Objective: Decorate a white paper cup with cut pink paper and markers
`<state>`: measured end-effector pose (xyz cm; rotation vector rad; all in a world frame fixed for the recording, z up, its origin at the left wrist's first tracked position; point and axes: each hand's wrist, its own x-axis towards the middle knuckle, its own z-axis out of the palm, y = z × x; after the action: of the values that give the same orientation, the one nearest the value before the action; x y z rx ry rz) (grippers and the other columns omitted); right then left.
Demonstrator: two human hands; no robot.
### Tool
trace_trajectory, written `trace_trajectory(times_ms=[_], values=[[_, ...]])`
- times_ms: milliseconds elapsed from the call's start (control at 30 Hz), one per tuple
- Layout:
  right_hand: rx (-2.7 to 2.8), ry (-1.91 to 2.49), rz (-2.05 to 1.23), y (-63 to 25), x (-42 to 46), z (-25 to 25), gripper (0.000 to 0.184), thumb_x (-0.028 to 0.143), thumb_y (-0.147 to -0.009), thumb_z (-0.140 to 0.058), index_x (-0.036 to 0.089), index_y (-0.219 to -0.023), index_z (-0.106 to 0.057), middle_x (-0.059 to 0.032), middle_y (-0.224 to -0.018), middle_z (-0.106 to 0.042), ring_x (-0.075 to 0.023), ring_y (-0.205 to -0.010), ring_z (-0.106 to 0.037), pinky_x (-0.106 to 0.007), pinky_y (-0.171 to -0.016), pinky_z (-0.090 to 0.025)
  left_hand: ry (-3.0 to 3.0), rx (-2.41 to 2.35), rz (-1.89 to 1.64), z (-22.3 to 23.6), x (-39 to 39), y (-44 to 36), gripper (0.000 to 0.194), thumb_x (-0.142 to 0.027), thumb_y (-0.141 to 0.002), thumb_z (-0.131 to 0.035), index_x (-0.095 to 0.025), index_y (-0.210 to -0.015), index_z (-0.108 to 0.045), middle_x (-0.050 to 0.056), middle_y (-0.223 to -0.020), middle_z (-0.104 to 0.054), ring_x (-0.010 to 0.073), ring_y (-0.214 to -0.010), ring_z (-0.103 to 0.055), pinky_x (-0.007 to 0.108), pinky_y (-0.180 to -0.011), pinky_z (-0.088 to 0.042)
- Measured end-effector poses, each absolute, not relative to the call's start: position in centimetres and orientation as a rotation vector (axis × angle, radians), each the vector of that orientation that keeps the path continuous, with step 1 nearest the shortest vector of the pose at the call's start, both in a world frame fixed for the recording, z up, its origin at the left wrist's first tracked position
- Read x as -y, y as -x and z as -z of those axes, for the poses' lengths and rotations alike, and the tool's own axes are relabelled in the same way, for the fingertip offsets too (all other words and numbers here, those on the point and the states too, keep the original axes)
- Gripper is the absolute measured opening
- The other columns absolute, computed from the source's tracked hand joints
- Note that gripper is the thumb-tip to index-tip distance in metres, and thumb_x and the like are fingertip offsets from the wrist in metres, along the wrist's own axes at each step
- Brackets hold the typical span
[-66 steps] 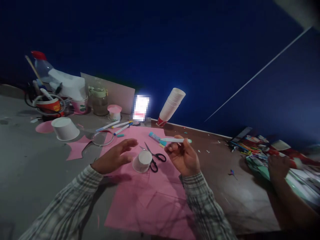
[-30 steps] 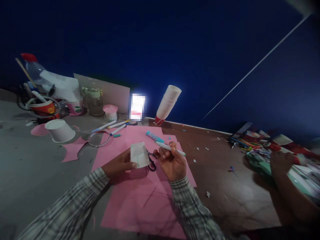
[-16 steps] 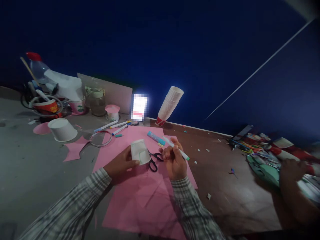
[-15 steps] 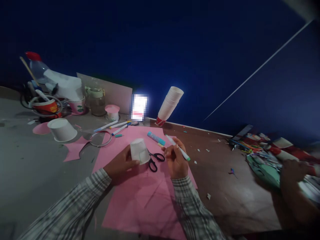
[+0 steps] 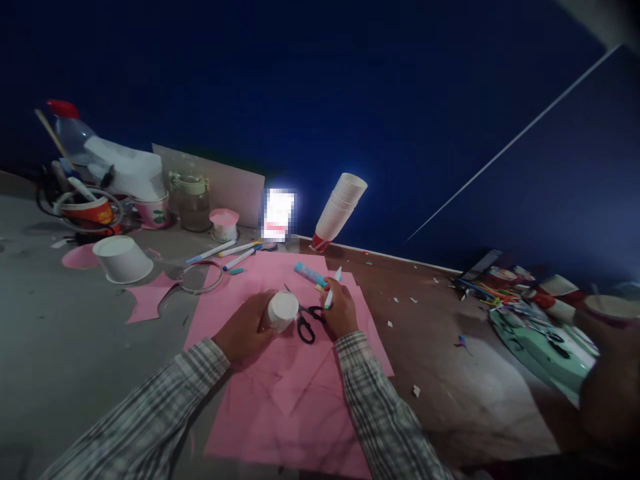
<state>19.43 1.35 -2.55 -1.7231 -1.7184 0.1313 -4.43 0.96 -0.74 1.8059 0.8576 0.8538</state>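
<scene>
My left hand (image 5: 249,325) is closed round a small white paper cup (image 5: 283,311), whose round flat end faces up toward me. A slim white marker (image 5: 334,287) with a green tip is pinched in my right hand (image 5: 342,311), the green end pointing down to the left toward the cup. Scissors (image 5: 306,328) with black handles lie between my hands, partly hidden by the cup and the right hand. Beneath everything are sheets of pink paper (image 5: 250,413). A light-blue tube (image 5: 307,273) rests just beyond my right fingers.
Several markers (image 5: 240,257) and a roll of tape (image 5: 201,277) lie at left, near an upturned white tub (image 5: 123,260). Stacked paper cups (image 5: 341,208) lean at the back, right of a bright screen (image 5: 279,213). Another person's arm (image 5: 607,380) is at the right, beside a green tray (image 5: 540,353).
My right hand has moved left toward the cup, and the marker has swung from pointing right to pointing down-left. My left hand has tilted the cup so its round end shows.
</scene>
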Motion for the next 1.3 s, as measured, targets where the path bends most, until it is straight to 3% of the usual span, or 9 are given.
trace_trajectory(times_ms=[267, 433, 700, 833, 1000, 1167, 1300], values=[[1.729, 1.703, -0.161, -19.5, -1.6, 3.1, 0.032, 0.015, -0.084, -0.046, 0.019, -0.113, -0.06, -0.0113, -0.101, -0.061, -0.0234, -0.092, -0.059, -0.037, -0.082, -0.048, -1.967, -0.771, -0.788, 0.9, -1.1, 5.0, 0.076, -0.003, -0.058, -0.053, -0.019, -0.132, -0.045, 0.012, -0.128, -0.055, 0.0308, -0.117, -0.052, 0.047, -0.103, -0.04], [1.699, 1.695, -0.208, -19.5, -2.2, 3.2, 0.027, 0.019, -0.084, -0.048, 0.017, -0.107, -0.061, -0.011, -0.096, -0.063, -0.0231, -0.086, -0.061, -0.036, -0.078, -0.048, -1.761, -0.854, -0.734, 0.8, -1.5, 6.0, 0.081, -0.008, -0.061, -0.058, -0.018, -0.139, -0.038, 0.014, -0.147, -0.04, 0.0339, -0.137, -0.034, 0.05, -0.114, -0.025], [1.456, 1.539, -0.24, -18.2, 0.1, -1.5, 0.023, 0.021, -0.079, -0.055, 0.016, -0.102, -0.055, -0.006, -0.087, -0.062, -0.019, -0.079, -0.06, -0.034, -0.075, -0.05, -1.61, -0.781, -1.067, -1.1, -1.9, 7.1, 0.046, -0.031, -0.086, -0.057, -0.021, -0.13, -0.051, 0.01, -0.14, -0.049, 0.0255, -0.133, -0.042, 0.042, -0.115, -0.03], [1.487, 1.255, -0.379, -14.2, 3.8, -5.2, 0.016, 0.019, -0.083, -0.058, 0.02, -0.099, -0.054, -0.0031, -0.089, -0.059, -0.0159, -0.079, -0.059, -0.03, -0.072, -0.051, -1.624, -0.701, -1.155, -2.6, -0.8, 6.5, 0.034, -0.033, -0.088, -0.056, -0.02, -0.12, -0.061, 0.01, -0.125, -0.062, 0.0249, -0.122, -0.053, 0.039, -0.107, -0.04], [1.623, 1.104, -0.367, -9.4, 5.6, -6.4, 0.019, 0.014, -0.085, -0.057, 0.021, -0.103, -0.054, -0.0036, -0.091, -0.059, -0.0151, -0.08, -0.06, -0.029, -0.073, -0.052, -1.686, -0.586, -1.193, -3.7, 0.5, 5.7, 0.03, -0.032, -0.09, -0.055, -0.022, -0.116, -0.066, 0.009, -0.123, -0.064, 0.025, -0.119, -0.055, 0.037, -0.103, -0.044], [1.649, 1.072, -0.354, -8.5, 5.0, -6.1, 0.027, 0.015, -0.087, -0.056, 0.022, -0.112, -0.052, -0.0044, -0.093, -0.062, -0.0166, -0.082, -0.061, -0.032, -0.074, -0.052, -1.53, -0.658, -1.211, -3.5, 0.7, 5.6, 0.025, -0.033, -0.091, -0.052, -0.019, -0.108, -0.066, 0.008, -0.112, -0.069, 0.0231, -0.105, -0.063, 0.036, -0.094, -0.05], [1.439, 1.044, -0.632, -9.9, 5.0, -6.8, 0.028, 0.025, -0.094, -0.047, 0.022, -0.122, -0.048, -0.0027, -0.087, -0.062, -0.0142, -0.072, -0.061, -0.031, -0.069, -0.052, -1.584, -0.79, -1.289, -3.1, 0.4, 5.6, 0.022, -0.032, -0.094, -0.048, -0.018, -0.1, -0.063, 0.007, -0.101, -0.069, 0.0205, -0.099, -0.063, 0.034, -0.088, -0.05]])
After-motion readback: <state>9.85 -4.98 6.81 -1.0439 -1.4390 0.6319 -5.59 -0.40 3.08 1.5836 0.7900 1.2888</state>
